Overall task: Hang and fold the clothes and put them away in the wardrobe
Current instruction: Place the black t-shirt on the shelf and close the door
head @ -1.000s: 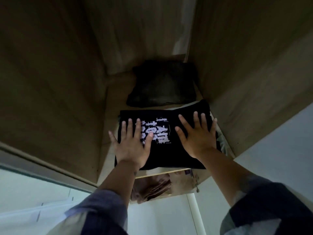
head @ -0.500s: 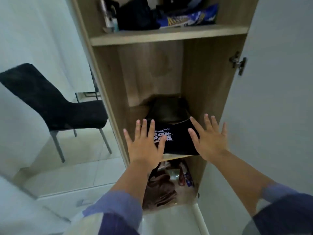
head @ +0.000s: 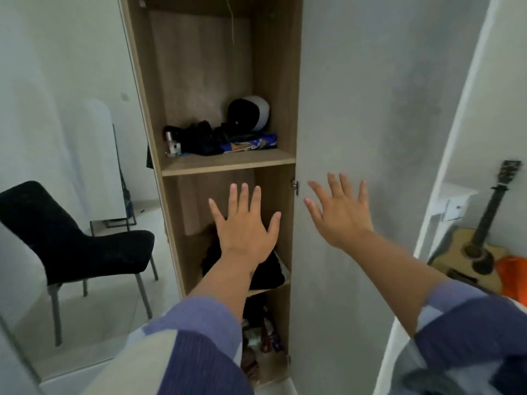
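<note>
Matt wood grain is seen on the wardrobe [head: 273, 81]; soft black cloth covers the chair [head: 71, 240], carried on metal legs.

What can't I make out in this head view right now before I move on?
- Folded black clothes on the middle shelf: mostly hidden by the left hand and forearm.
- Bottom compartment items: dim, partly behind the left sleeve.
- Dark bundle on the upper shelf: too dark to identify.
- Guitar: body partly hidden by the right arm.

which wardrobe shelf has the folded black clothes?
The middle shelf, behind the left hand, holds the folded black clothes. The upper shelf carries a helmet and small clutter instead.
</note>
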